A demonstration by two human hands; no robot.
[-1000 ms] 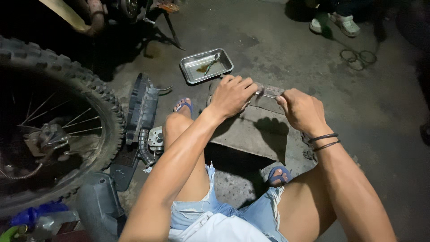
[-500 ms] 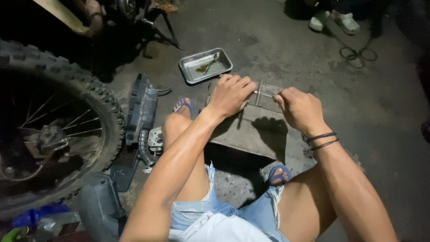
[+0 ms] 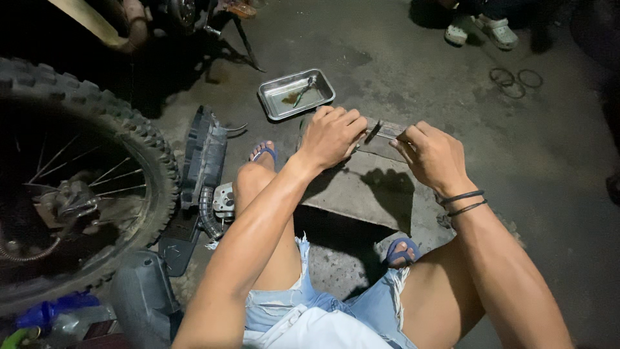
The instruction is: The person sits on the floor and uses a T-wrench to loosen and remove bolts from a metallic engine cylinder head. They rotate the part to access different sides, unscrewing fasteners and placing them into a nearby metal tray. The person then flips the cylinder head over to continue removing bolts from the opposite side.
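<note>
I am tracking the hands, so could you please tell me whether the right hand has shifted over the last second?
Yes, slightly: the right hand has slid left along the slab edge, toward the metal tray.

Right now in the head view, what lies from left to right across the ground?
Knobby spoked wheel → black plastic panel → metal tray → left hand → flat metal piece → right hand → wire rings.
</note>
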